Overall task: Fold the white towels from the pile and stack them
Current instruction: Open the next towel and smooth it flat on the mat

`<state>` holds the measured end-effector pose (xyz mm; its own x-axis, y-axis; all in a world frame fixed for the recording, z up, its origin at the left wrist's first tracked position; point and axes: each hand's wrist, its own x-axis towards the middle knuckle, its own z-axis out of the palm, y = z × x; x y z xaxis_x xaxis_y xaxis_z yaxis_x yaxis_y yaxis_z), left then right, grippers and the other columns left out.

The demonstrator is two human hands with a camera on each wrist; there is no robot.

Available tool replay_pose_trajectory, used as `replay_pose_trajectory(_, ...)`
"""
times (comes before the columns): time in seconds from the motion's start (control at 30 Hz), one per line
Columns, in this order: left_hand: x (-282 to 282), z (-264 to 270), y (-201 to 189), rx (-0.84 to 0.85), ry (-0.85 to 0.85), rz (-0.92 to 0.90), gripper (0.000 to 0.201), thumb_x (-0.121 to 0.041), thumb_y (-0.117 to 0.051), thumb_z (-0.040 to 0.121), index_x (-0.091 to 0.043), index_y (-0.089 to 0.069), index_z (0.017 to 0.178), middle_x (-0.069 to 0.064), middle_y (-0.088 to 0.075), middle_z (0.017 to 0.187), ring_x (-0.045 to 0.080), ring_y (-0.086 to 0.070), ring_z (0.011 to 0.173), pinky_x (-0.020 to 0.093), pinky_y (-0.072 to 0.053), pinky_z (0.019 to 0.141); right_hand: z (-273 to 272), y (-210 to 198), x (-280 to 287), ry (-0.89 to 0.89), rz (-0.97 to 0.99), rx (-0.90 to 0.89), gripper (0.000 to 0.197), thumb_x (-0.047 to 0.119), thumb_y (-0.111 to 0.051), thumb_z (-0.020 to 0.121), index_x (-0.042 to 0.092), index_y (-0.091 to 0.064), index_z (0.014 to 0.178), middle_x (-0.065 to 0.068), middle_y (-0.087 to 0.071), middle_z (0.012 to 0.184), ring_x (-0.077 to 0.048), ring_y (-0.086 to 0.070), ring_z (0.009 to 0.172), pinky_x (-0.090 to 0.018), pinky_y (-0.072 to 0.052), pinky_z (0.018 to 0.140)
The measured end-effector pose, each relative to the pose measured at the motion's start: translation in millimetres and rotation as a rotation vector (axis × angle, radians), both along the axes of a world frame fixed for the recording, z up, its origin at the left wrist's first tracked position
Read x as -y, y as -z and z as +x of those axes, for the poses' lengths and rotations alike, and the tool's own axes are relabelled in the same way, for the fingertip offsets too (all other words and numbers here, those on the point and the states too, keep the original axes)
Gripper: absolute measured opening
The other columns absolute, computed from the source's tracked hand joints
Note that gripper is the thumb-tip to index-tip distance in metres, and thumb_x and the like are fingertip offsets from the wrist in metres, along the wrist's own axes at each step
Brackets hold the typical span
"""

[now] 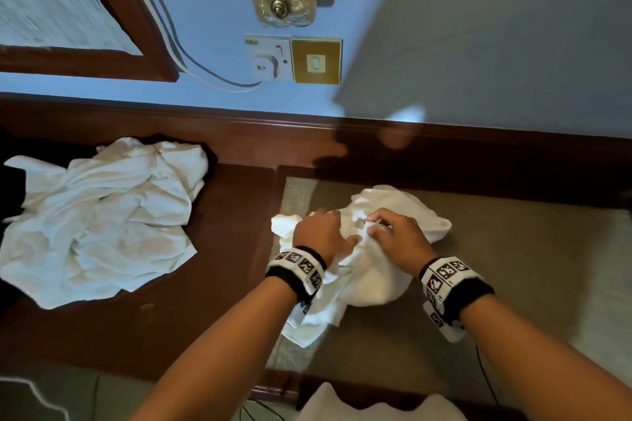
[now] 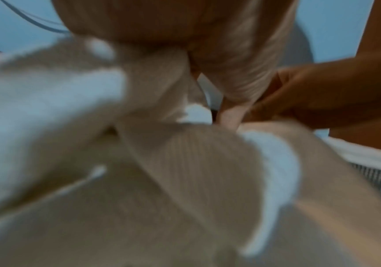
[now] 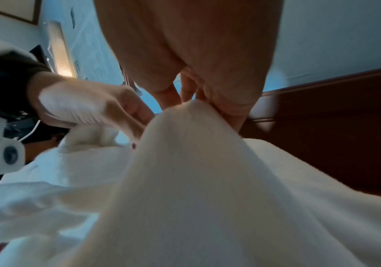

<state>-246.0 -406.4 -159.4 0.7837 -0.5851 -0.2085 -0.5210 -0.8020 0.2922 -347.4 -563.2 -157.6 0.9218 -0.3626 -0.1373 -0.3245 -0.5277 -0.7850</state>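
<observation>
A loose pile of white towels [image 1: 99, 215] lies on the dark wood at the left. One crumpled white towel [image 1: 372, 273] sits on the beige inset surface [image 1: 513, 270] in the middle. Both hands are on top of it, close together. My left hand [image 1: 342, 227] pinches a bunched fold near the towel's left side; in the right wrist view its fingers [image 3: 137, 112] hold the cloth. My right hand [image 1: 374, 225] pinches a raised ridge of the same towel [image 3: 196, 162] between thumb and fingers [image 3: 228, 108]. The left wrist view is blurred and filled with towel [image 2: 185, 171].
A dark wooden ledge [image 1: 222, 284] borders the beige surface, with a raised wooden rail [image 1: 478, 147] against the blue wall. A wall socket [image 1: 268, 58] with cables and a gold light switch [image 1: 316, 61] are above. More white cloth [image 1: 376, 403] shows at the bottom edge.
</observation>
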Motion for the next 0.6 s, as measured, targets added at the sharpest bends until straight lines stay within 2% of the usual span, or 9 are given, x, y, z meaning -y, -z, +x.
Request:
replay_pose_trajectory(0.1, 12, -3, 21, 0.015, 0.038, 0.141, 0.056, -0.058, -0.064, 0.088, -0.014, -0.059, 0.122, 0.011, -0.061, 0.121, 0.031, -0.063, 0.108, 0.039, -0.049, 0.087, -3, -1, 5, 0.0, -0.095, -0.045, 0.004, 0.028, -0.065, 0.095, 0.031, -0.065, 0.098, 0.011, -0.069, 0.093, -0.009, -0.063, 0.089, -0.031, -0.049, 0.079)
replay_pose_trajectory(0.2, 10, 0, 31, -0.02, -0.012, 0.092, 0.031, -0.035, -0.061, 0.09, -0.014, -0.061, 0.113, 0.01, -0.064, 0.112, 0.033, -0.065, 0.1, 0.037, -0.048, 0.08, -8, -6, 10, -0.02, -0.125, -0.031, 0.003, 0.033, -0.064, 0.095, 0.031, -0.065, 0.092, 0.011, -0.066, 0.092, -0.009, -0.061, 0.089, -0.036, -0.052, 0.081)
replay_pose_trajectory(0.27, 3, 5, 33, -0.072, -0.082, -0.032, 0.013, -0.027, -0.058, 0.09, -0.017, -0.064, 0.095, 0.006, -0.068, 0.099, 0.031, -0.066, 0.094, 0.035, -0.05, 0.076, -9, -7, 12, -0.046, -0.176, 0.015, 0.004, 0.03, -0.066, 0.095, 0.027, -0.068, 0.093, 0.009, -0.061, 0.097, -0.01, -0.057, 0.091, -0.035, -0.049, 0.083)
replay_pose_trajectory(0.33, -5, 10, 34, -0.146, -0.132, -0.205, 0.009, -0.025, -0.06, 0.093, -0.019, -0.064, 0.087, 0.003, -0.07, 0.09, 0.027, -0.066, 0.088, 0.035, -0.053, 0.075, -9, -8, 12, -0.09, -0.256, 0.08, 0.004, 0.025, -0.069, 0.093, 0.024, -0.071, 0.096, 0.009, -0.059, 0.099, -0.01, -0.055, 0.095, -0.031, -0.047, 0.085)
replay_pose_trajectory(0.4, -14, 8, 31, -0.23, -0.142, -0.402, 0.007, -0.024, -0.064, 0.095, -0.021, -0.07, 0.093, -0.004, -0.07, 0.087, 0.021, -0.065, 0.084, 0.032, -0.051, 0.075, -8, -9, 10, -0.151, -0.276, 0.152, 0.007, 0.018, -0.071, 0.091, 0.024, -0.072, 0.096, 0.012, -0.061, 0.098, -0.007, -0.056, 0.094, -0.027, -0.047, 0.085)
replay_pose_trajectory(0.47, -19, 3, 26, -0.318, -0.13, -0.569, 0.006, -0.022, -0.067, 0.096, -0.024, -0.072, 0.097, -0.011, -0.066, 0.084, 0.021, -0.064, 0.079, 0.032, -0.05, 0.072, -7, -12, 6, -0.202, -0.231, 0.219, 0.013, 0.012, -0.074, 0.089, 0.024, -0.071, 0.094, 0.015, -0.063, 0.094, -0.002, -0.059, 0.09, -0.02, -0.047, 0.081)
replay_pose_trajectory(0.6, -27, -3, 23, -0.429, -0.098, -0.709, 0.01, -0.021, -0.067, 0.097, -0.03, -0.071, 0.098, -0.01, -0.066, 0.085, 0.027, -0.065, 0.079, 0.038, -0.052, 0.072, -3, -18, -3, -0.211, -0.132, 0.271, 0.014, 0.01, -0.075, 0.088, 0.022, -0.071, 0.093, 0.013, -0.069, 0.089, -0.005, -0.065, 0.087, -0.015, -0.05, 0.078)
